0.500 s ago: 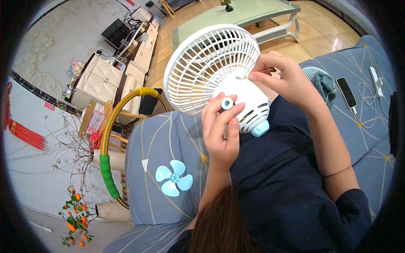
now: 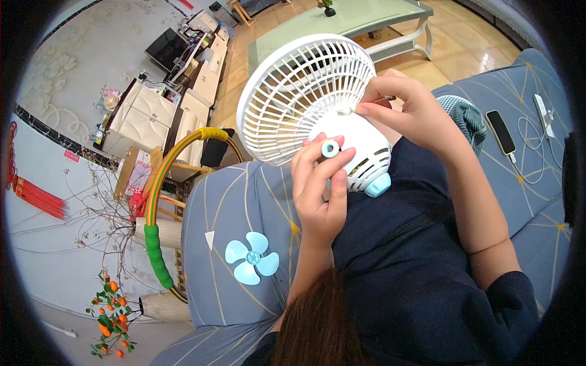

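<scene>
A white fan (image 2: 360, 137) with a round grille (image 2: 274, 97) lies tilted across my lap, its grille facing up and away. At the bottom of its housing is a light-blue knob (image 2: 378, 185). My left hand (image 2: 320, 189) is closed against the housing, with a small light-blue ring-shaped cap (image 2: 330, 148) between its fingers. Where the grille meets the housing, my right hand (image 2: 406, 110) pinches next to a small shiny metal part (image 2: 345, 111). Its fingers hide what they hold. A light-blue four-bladed fan blade (image 2: 252, 258) rests on the sofa to my left.
Beneath everything is a grey-blue patterned sofa cover (image 2: 213, 189). A green and yellow wrapped hoop (image 2: 157, 201) stands at its left edge. On the right are a phone (image 2: 502, 133) on a cable, a power strip (image 2: 543, 116) and a dark cloth (image 2: 469, 125). Ahead stands a glass table (image 2: 360, 21).
Little differs. My right hand's fingers have shifted slightly at the joint of grille and housing. The left hand and the cap stay nearly in place.
</scene>
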`<state>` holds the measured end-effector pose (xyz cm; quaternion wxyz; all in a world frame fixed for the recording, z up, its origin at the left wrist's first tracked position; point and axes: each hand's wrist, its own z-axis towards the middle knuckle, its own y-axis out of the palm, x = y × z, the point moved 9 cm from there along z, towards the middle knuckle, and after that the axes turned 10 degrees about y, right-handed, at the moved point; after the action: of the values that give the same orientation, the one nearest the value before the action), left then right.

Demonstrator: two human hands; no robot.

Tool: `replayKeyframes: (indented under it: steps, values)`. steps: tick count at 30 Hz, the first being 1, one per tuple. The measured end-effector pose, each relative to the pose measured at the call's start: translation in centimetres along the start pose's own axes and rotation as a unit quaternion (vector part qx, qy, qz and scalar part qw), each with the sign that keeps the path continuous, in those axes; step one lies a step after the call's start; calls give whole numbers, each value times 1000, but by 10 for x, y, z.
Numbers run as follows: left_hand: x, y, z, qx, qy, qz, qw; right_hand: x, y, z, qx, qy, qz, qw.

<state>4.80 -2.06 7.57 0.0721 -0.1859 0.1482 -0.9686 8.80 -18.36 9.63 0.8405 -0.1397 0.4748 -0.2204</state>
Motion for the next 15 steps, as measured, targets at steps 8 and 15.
replayKeyframes:
  steps: [8,15]
  values:
    - [2,1,0,-12,15,27,999,-14,1,-2,17,-37,-2,999]
    - [1,-1,1,8,6,6,1000,-7,-5,-2,-6,3,-1,1000]
